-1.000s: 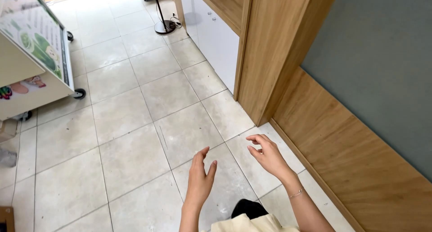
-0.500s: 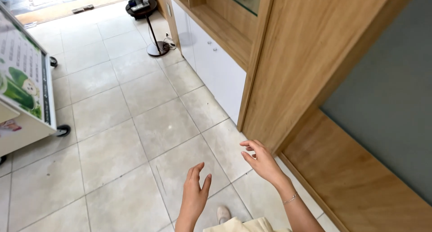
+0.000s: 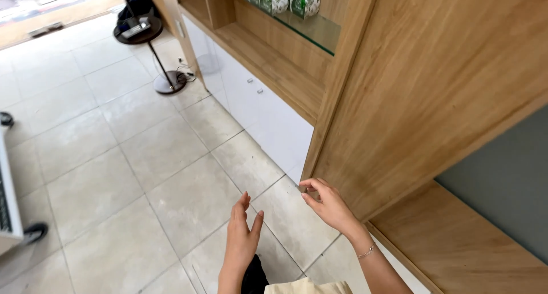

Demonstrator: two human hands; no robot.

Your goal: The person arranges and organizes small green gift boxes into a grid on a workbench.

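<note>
Shelves of the wooden cabinet hold the only containers we see: small white packages with green ribbons stand in a row on a glass shelf in its upper open part, and we cannot tell what is inside them. Below this open part the cabinet has white doors with small knobs. Our right hand is at the lower edge of the tall wooden panel that stands at the near end of the cabinet; the fingers are loosely curled, thumb and forefinger close together, and the fingertips are at the corner of the panel, perhaps touching it, with nothing held between them. A thin bracelet is on this wrist. Our left hand is open and empty, fingers straight and together, raised above the tiled floor, a little away from the panel. Beside the panel, further from the cabinet, a grey wall is set back above a wooden ledge. In front of the cabinet the floor gives wide room. At the far end of the cabinet a small round black stand on a thin pole carries a dark device, and well away from the cabinet a white cart with a black wheel shows at the edge of the view.
</note>
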